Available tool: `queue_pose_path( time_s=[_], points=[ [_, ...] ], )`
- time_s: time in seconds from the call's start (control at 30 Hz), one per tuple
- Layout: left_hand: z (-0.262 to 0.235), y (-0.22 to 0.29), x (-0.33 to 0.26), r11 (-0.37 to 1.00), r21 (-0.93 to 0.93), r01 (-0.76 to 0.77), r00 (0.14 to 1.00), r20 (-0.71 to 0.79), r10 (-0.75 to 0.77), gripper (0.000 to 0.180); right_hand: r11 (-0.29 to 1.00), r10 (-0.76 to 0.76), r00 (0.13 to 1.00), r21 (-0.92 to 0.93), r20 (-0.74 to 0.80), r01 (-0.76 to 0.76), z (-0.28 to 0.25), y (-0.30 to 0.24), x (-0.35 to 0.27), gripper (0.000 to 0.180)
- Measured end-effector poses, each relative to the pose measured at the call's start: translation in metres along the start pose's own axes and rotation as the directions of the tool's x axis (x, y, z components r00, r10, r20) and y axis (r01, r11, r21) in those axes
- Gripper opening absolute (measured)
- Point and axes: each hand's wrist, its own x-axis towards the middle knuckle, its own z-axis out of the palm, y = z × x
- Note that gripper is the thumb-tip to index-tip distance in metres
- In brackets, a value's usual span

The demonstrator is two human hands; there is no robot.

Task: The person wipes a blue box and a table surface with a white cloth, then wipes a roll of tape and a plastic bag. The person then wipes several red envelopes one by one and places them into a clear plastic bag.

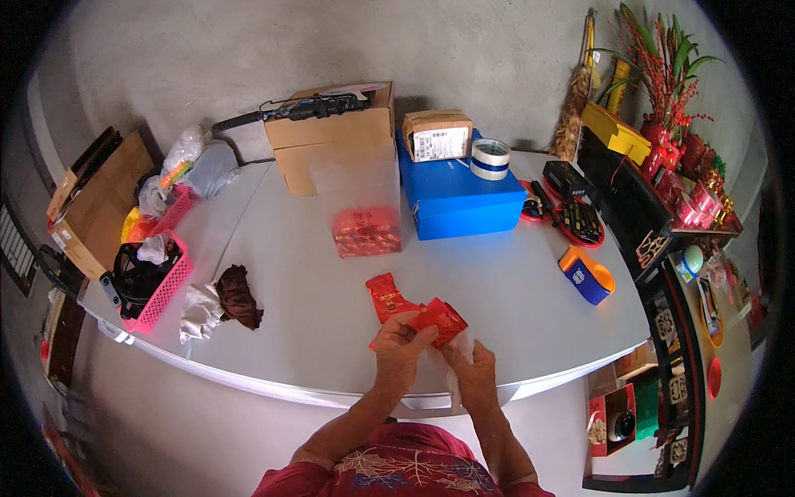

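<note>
The held packet (443, 320) looks like glossy red plastic film; the surface (306, 306) beneath is smooth and pale with a soft sheen. The container (356, 184) is clear plastic, the tall box (291, 170) matt brown cardboard, the basket (162, 300) perforated pink plastic, the wall (489, 62) rough, matt grey

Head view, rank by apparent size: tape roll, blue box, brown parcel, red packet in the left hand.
1. Blue box
2. Brown parcel
Unranked: tape roll and red packet; they look alike, and the left hand partly covers the packet.
</note>
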Motion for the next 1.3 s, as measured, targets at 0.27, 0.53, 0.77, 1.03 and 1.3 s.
queue_pose_path(
  time_s=[0.27,0.53,0.77,1.03,1.3],
  points=[
    [-0.004,0.021,0.010,0.988,-0.102,0.119,0.993,0.033,-0.116,0.021,0.891,-0.332,0.924,0.259,-0.190,0.374,0.007,-0.030,0.023,0.023],
    [0.005,0.028,0.005,0.975,-0.084,0.205,0.964,0.189,-0.187,0.013,0.941,-0.297,0.955,0.172,0.012,0.290,0.002,-0.028,0.037,0.025],
    [0.005,0.029,0.011,0.989,0.147,0.009,0.998,0.058,-0.018,0.014,0.604,-0.720,0.694,-0.516,-0.026,0.607,-0.003,-0.032,0.039,0.030],
    [-0.003,0.028,0.012,0.985,0.164,0.049,0.994,0.083,-0.064,0.016,0.330,-0.741,0.624,-0.676,0.247,0.659,-0.015,-0.028,0.043,0.039],
    [0.011,0.152,0.116,0.593,0.479,-0.647,0.714,0.109,0.691,0.016,0.492,-0.680,0.729,-0.692,0.072,0.527,-0.043,0.012,0.048,0.029]
  ],
)
